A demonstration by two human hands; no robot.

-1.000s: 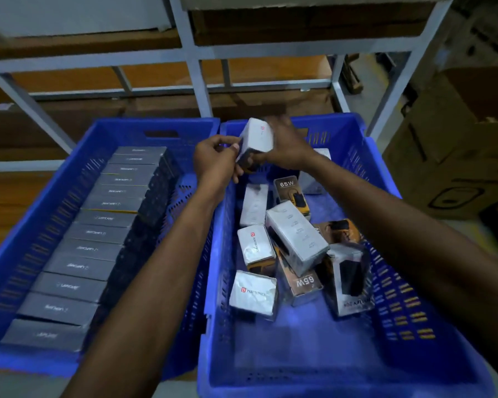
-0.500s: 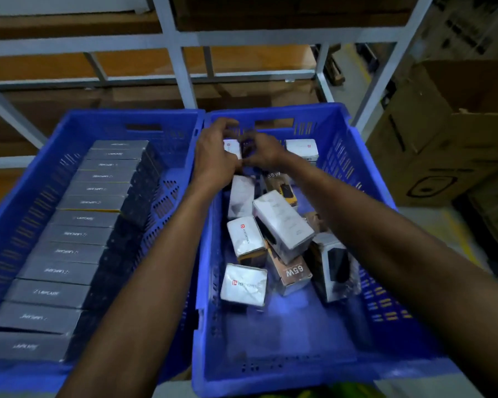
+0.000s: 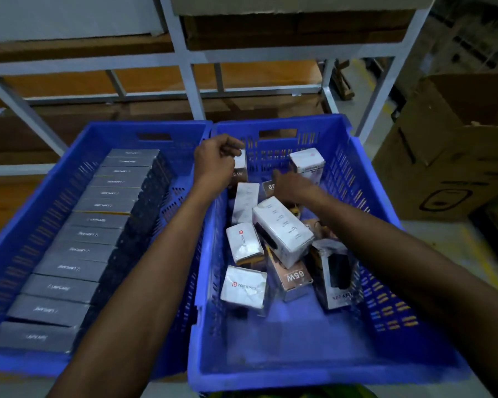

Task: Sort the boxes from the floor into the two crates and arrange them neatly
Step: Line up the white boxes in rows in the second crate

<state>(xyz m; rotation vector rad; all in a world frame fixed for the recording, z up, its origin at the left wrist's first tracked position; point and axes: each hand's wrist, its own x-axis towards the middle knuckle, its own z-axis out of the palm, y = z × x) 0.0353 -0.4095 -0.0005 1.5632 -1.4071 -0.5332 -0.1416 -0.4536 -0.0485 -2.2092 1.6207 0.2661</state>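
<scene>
Two blue crates stand side by side. The left crate (image 3: 78, 156) holds a neat row of several flat grey boxes (image 3: 92, 234). In the right crate (image 3: 299, 377) lies a loose pile of white boxes (image 3: 282, 231). My left hand (image 3: 216, 162) is closed on a small white box marked 65W (image 3: 240, 168), which stands upright in that crate's far left corner. My right hand (image 3: 292, 185) is low in the crate just right of it, fingers stretched over another 65W box (image 3: 269, 186), gripping nothing. Another white box (image 3: 308, 163) stands upright against the far wall.
A grey metal shelf rack (image 3: 184, 67) with brown cartons rises right behind the crates. A large open cardboard carton (image 3: 449, 156) stands on the floor to the right. The near half of the right crate's bottom (image 3: 293, 334) is bare.
Both hands lowered the white box from above the crate into its far left corner. My right hand has since let go and moved right, down onto the pile.
</scene>
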